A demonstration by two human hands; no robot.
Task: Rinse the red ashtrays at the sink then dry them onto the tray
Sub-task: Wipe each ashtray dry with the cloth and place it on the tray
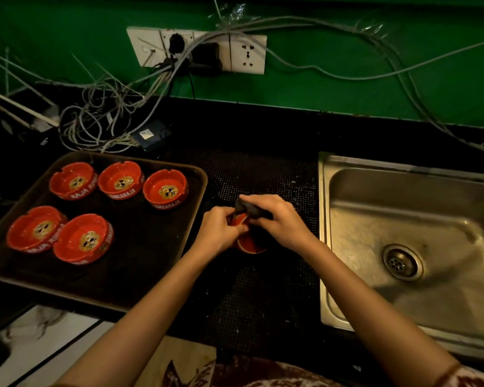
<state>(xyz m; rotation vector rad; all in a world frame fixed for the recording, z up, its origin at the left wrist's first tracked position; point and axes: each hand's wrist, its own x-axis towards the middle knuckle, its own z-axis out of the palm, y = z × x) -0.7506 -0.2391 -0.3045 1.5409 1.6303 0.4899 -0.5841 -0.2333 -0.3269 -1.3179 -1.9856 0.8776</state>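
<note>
Over the black mat between tray and sink, my left hand [220, 231] grips a red ashtray [248, 243], tilted on its side with its underside toward me. My right hand [277, 220] holds a dark cloth [249, 208] bunched against the ashtray's upper rim. Both hands partly hide the ashtray. On the brown tray [162, 263] at the left stand several red ashtrays upright, among them one at the back right [166, 189] and one at the front [84, 239].
A steel sink [419, 247] with a drain [402, 262] lies at the right, no water running. A black perforated mat [263, 297] covers the counter. Tangled cables [101, 121] and a wall socket strip [196, 50] sit behind the tray.
</note>
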